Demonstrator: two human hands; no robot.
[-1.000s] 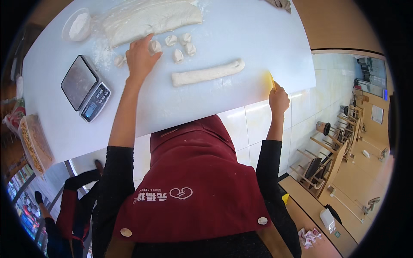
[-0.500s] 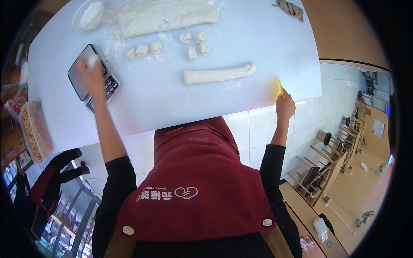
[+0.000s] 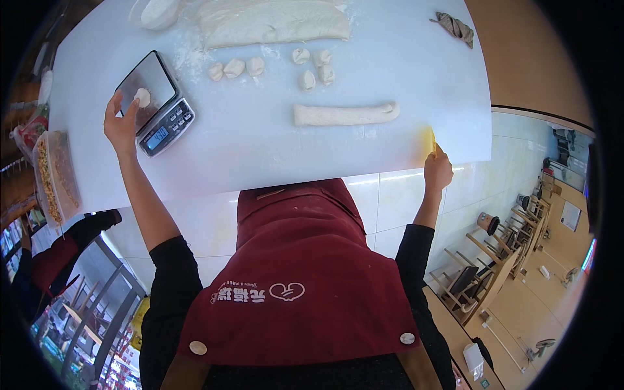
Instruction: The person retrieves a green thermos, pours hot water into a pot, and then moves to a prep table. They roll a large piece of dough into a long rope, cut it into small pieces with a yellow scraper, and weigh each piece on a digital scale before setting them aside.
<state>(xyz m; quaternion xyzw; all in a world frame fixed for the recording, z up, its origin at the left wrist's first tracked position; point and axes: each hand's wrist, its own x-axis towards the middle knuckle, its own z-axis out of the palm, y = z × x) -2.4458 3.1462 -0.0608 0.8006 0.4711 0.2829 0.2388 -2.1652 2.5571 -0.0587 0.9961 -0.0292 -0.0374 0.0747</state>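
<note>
On the left of the table lies a digital kitchen scale (image 3: 149, 78) with a shiny plate and a lit display. One small piece of dough (image 3: 142, 98) rests on that plate. My left hand (image 3: 121, 127) is beside it, thumb and fingers apart, a fingertip very close to the dough. At the table's near right edge, my right hand (image 3: 439, 170) grips a yellow dough scraper (image 3: 429, 143), its blade blurred. A dough rope (image 3: 346, 115) lies in between. Behind it sit several small dough pieces (image 3: 255, 66) in two groups, and a large dough slab (image 3: 276, 26) with loose flour around it.
A bowl (image 3: 156, 14) of white flour or dough stands at the far left. A crumpled brown cloth (image 3: 455, 29) lies far right. Bags of food (image 3: 55, 175) line the left edge of the white table (image 3: 247, 156). Another person (image 3: 58, 260) is at the lower left.
My left hand has drawn back toward me from the scale's plate, leaving the dough piece on it and uncovering the display. My right hand still holds the scraper near the edge.
</note>
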